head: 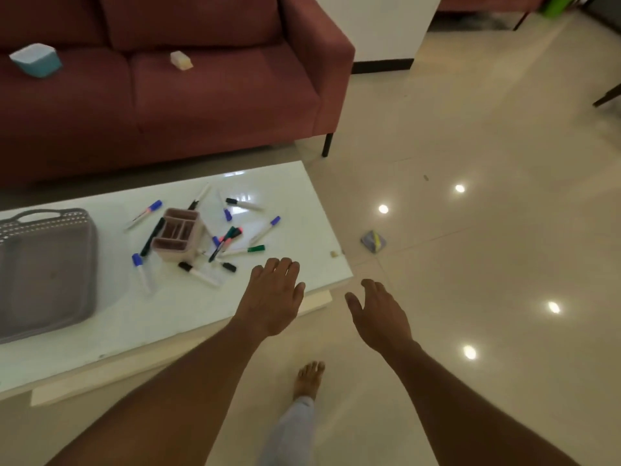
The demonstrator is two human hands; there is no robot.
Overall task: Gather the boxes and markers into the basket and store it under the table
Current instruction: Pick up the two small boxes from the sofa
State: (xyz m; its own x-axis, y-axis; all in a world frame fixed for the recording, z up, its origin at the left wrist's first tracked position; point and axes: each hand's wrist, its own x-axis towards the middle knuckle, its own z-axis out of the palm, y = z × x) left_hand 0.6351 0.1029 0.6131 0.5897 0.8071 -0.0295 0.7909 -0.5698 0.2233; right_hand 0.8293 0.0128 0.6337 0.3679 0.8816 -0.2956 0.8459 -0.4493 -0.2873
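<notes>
— Glossy cream floor tiles (470, 146) spread to the right, a maroon fabric sofa (201, 105) stands at the far side, and the white glossy counter (188, 307) sits between it and me.

— Where are your hands?

— My left hand (274, 295) hovers over the counter's near right corner, fingers (282, 267) straight and loosely spread, holding nothing. My right hand (379, 314) is past the counter's right edge, above the floor, fingers relaxed and holding nothing either.

— And the things to gather?

— The grey plastic basket with a perforated rim and a handle (47, 280) lies on the counter's left end. The pink plastic box with several compartments (178, 238) stands mid-counter, apart from the basket. The white-barrelled markers with blue, black and green caps (245, 250) lie flat, scattered round that box, the nearest ones close to my left hand.

— Any other boxes?

— A teal box with a white top (36, 60) rests tilted on the sofa's left cushion, and a small cream box (181, 60) on the cushion right of it. A small grey and yellow object (373, 241), too blurred to name, lies on the floor right of the counter.
</notes>
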